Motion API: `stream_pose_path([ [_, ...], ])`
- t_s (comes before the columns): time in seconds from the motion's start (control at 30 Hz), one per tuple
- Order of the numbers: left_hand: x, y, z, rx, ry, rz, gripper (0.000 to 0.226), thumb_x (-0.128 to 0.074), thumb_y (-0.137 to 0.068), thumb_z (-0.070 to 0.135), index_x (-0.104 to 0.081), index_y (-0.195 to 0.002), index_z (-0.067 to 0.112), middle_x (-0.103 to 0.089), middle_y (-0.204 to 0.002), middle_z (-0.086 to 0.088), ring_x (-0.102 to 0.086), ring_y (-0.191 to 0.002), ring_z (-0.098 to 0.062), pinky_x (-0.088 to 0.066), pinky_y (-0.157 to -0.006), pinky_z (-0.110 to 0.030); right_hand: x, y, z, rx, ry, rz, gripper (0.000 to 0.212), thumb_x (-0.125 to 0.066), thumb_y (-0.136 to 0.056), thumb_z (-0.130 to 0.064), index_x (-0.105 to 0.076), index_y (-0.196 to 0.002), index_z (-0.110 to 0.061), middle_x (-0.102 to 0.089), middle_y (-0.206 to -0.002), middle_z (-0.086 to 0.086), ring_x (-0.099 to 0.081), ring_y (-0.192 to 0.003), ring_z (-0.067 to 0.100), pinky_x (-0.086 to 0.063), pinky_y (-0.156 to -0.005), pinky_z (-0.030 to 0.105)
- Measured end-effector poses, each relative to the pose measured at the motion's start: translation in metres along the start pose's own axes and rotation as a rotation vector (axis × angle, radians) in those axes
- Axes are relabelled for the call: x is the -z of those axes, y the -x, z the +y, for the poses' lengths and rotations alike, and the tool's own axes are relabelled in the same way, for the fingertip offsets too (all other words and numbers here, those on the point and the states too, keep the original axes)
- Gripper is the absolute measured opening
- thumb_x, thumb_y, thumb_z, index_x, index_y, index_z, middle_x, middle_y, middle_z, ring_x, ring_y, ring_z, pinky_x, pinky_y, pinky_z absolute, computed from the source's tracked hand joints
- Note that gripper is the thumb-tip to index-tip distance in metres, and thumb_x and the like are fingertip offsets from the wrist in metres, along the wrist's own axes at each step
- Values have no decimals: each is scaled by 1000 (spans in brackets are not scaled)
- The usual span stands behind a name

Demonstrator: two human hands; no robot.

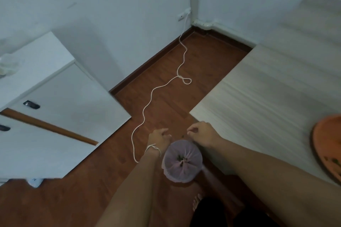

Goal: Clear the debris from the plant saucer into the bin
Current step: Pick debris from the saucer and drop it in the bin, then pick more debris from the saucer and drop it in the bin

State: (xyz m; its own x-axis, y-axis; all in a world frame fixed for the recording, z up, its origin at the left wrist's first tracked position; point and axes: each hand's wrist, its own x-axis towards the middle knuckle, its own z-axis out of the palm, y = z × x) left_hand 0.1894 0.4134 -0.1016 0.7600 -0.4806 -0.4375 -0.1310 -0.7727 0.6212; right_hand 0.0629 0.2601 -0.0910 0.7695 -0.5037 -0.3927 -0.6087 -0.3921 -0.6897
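Note:
A small round bin (181, 160) lined with a pale purple bag stands on the wooden floor, with dark bits of debris at its bottom. My left hand (160, 137) and my right hand (201, 131) hover just beyond its far rim, fingers curled, with nothing visibly held. A few dark crumbs (182, 136) lie on the floor between the hands. The orange plant saucer (327, 145) rests on the light table at the right edge, with some green debris in it, partly cut off by the frame.
A white cord (147, 105) snakes across the floor from a wall socket. A white cabinet (55, 97) stands at the left, and the light table (267, 88) fills the right. My bare foot (196, 201) is below the bin.

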Motion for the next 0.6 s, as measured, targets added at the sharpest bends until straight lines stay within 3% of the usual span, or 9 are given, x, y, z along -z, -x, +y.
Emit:
stream_pose_path([
  [0.13, -16, -4, 40, -57, -13, 24, 39, -72, -77, 24, -69, -114, 16, -76, -95, -15, -70, -96, -30, -54, -92, -40, 48, 32, 34, -12, -100, 130, 19, -65, -88, -23, -78, -101, -15, -77, -104, 2, -69, -94, 13, -54, -89, 29],
  [0.27, -54, -9, 95, -168, 51, 22, 45, -65, -64, 44, -69, -105, 25, -77, -77, -7, -74, -78, -30, -59, -80, -49, 109, 72, 81, -43, -185, 230, 18, -65, -90, -23, -77, -100, -13, -78, -101, 2, -70, -90, 12, -56, -87, 31],
  [0.47, -179, 35, 230, -486, -79, -258, 39, -68, -70, 43, -68, -105, 27, -74, -74, -1, -73, -72, -20, -61, -74, -46, 201, 160, 190, -245, -258, 612, 16, -66, -88, -25, -77, -86, -14, -78, -84, 1, -68, -75, 11, -51, -70, 29],
  [0.6, -263, 101, 300, -696, -243, -493, 34, -74, -77, 25, -69, -110, 17, -74, -81, -6, -69, -74, -17, -59, -80, -37, 234, 225, 275, -437, -110, 576, 24, -65, -86, -34, -71, -78, -12, -74, -74, 2, -68, -73, 16, -50, -67, 30],
])
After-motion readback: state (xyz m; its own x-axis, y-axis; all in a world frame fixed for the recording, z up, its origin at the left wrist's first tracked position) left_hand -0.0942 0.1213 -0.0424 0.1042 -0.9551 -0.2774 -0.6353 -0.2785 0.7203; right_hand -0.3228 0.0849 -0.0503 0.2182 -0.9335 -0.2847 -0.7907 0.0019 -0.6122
